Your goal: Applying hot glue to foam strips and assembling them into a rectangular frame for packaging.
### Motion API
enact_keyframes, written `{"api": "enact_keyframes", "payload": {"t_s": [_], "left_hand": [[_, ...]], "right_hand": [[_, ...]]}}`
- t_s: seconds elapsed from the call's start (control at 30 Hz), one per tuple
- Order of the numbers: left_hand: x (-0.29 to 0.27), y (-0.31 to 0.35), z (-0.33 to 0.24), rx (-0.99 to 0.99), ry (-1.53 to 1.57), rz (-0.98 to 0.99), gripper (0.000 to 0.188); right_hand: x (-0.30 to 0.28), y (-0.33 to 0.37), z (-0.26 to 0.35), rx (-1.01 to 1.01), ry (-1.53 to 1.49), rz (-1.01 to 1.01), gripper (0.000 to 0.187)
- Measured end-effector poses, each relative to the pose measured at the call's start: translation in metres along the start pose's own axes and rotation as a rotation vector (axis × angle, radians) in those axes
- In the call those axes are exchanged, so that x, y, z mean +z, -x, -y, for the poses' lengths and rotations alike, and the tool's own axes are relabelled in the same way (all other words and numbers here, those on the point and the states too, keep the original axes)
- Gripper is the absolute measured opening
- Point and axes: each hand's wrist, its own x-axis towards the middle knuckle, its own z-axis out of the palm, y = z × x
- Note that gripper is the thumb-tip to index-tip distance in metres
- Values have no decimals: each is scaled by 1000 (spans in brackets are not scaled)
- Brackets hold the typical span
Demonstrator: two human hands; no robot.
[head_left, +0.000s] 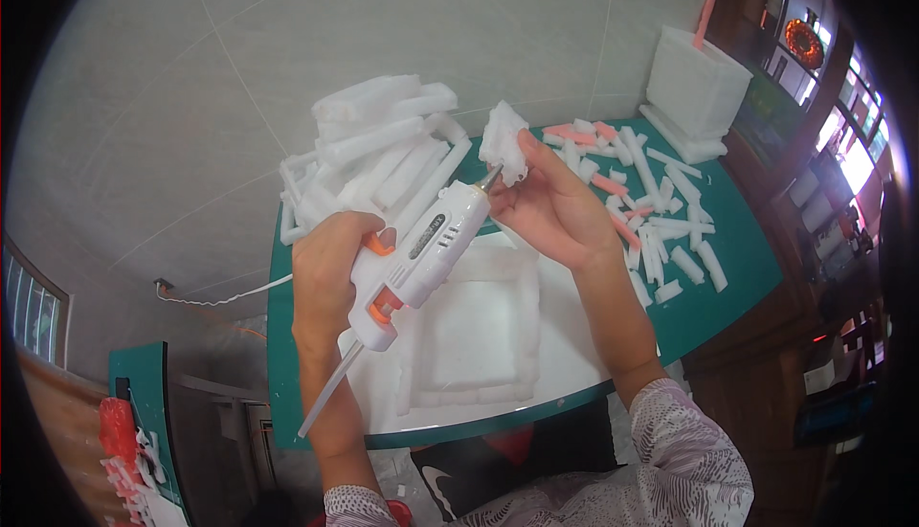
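My left hand (327, 264) is wrapped round the handle of a white hot glue gun (429, 251) with orange parts. A clear glue stick (330, 390) sticks out of its back end. The fingers of my right hand (565, 211) pinch a small, rough-edged white foam piece (504, 139). The gun's metal nozzle points up to the right and meets the lower edge of the foam; whether glue is coming out is too small to tell. Below both hands, a square frame of white foam strips (525, 312) lies on a white board (579, 359), partly hidden by the gun.
A heap of white foam strips (373, 149) stands at the table's back left. Many short white and pink foam pieces (661, 211) lie scattered on the green table (737, 240) at right. A white foam box (697, 87) stands at the far right corner. A white cord (225, 299) runs left to the wall.
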Motion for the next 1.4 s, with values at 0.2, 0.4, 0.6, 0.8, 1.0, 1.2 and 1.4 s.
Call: {"api": "enact_keyframes", "payload": {"t_s": [0.2,0.4,0.6,0.8,1.0,1.2,1.4], "left_hand": [[3,-1,0,11,3,-5,26],[3,-2,-1,20,-13,-5,23],[2,-1,0,13,-23,-28,26],[1,-3,2,28,-25,-65,37],[-4,-4,3,-29,-11,-73,41],[-16,0,3,-133,-62,-69,34],[-45,41,6,-420,-121,12,30]], "right_hand": [[-3,-1,1,-7,16,24,32],[-3,-1,2,-11,21,22,32],[-2,-1,1,-16,16,15,31],[-9,-2,4,37,-34,86,40],[-9,-1,6,24,-33,92,40],[-8,-2,5,30,7,101,39],[-4,10,15,-119,160,150,24]]}}
